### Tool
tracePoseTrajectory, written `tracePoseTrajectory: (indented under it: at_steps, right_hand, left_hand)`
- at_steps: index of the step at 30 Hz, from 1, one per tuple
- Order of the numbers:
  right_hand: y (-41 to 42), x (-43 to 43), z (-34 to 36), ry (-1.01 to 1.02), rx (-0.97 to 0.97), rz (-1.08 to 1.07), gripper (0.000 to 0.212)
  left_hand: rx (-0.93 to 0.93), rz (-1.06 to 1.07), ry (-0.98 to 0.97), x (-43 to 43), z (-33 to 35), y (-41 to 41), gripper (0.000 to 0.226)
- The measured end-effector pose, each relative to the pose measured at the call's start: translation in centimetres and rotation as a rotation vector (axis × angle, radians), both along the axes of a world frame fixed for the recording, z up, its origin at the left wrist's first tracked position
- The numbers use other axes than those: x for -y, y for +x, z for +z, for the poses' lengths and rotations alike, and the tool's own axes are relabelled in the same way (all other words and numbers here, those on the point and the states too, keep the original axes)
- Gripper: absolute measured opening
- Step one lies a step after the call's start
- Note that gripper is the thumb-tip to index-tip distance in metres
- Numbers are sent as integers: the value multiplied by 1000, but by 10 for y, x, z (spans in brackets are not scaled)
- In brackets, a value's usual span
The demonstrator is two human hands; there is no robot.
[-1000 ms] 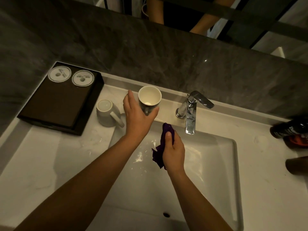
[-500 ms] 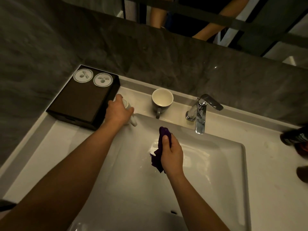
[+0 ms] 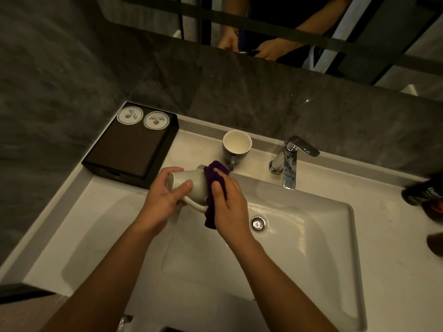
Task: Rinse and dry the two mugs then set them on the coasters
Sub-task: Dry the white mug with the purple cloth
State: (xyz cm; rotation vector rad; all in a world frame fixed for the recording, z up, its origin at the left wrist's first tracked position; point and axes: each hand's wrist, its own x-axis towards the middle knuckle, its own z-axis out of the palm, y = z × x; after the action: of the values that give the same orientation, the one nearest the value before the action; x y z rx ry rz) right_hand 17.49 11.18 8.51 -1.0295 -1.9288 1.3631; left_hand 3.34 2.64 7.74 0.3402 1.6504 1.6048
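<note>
My left hand (image 3: 165, 200) grips a white mug (image 3: 189, 185) lying on its side above the sink's left part, its handle pointing down. My right hand (image 3: 227, 200) presses a purple cloth (image 3: 213, 185) against the mug's right end, fingers curled over the cloth. A grey mug (image 3: 236, 147) with a cream inside stands upright on the ledge behind the basin, handle toward me. Two round white coasters (image 3: 129, 115) (image 3: 156, 120) lie side by side at the far end of a dark tray (image 3: 129, 149) on the left.
A chrome faucet (image 3: 290, 161) stands at the back of the white sink (image 3: 311, 236), with the drain (image 3: 258, 223) below it. Dark bottles (image 3: 424, 192) lie at the right edge of the counter. A mirror hangs above the dark stone wall.
My left hand set the grey mug on the ledge, reached left, took the white mug and brought it over the sink. My right hand moved up and put the cloth on that mug.
</note>
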Motion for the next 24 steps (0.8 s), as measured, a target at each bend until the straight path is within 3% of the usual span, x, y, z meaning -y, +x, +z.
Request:
tracePoseTrajectory:
  at_steps: [11, 13, 16, 18, 20, 22, 24]
  right_hand:
    - [8, 10, 16, -498, -214, -126, 16]
    - [13, 10, 19, -495, -246, -93, 14]
    - [23, 9, 27, -544, -221, 33, 42]
    - [32, 7, 40, -537, -115, 187, 62]
    - [37, 7, 50, -511, -35, 310, 62]
    - [41, 8, 54, -370, 18, 365, 49]
    - [45, 11, 51, -264, 53, 366, 62]
  left_hand:
    - [406, 47, 301, 26, 11, 28, 43]
    - [448, 65, 308, 24, 12, 32, 38]
    - [428, 110, 227, 18, 15, 40, 26]
    - [411, 122, 176, 13, 13, 44, 48]
    - [442, 110, 151, 13, 9, 45, 68]
    - [524, 73, 155, 14, 6, 47, 75]
    - [586, 68, 175, 14, 6, 50, 70]
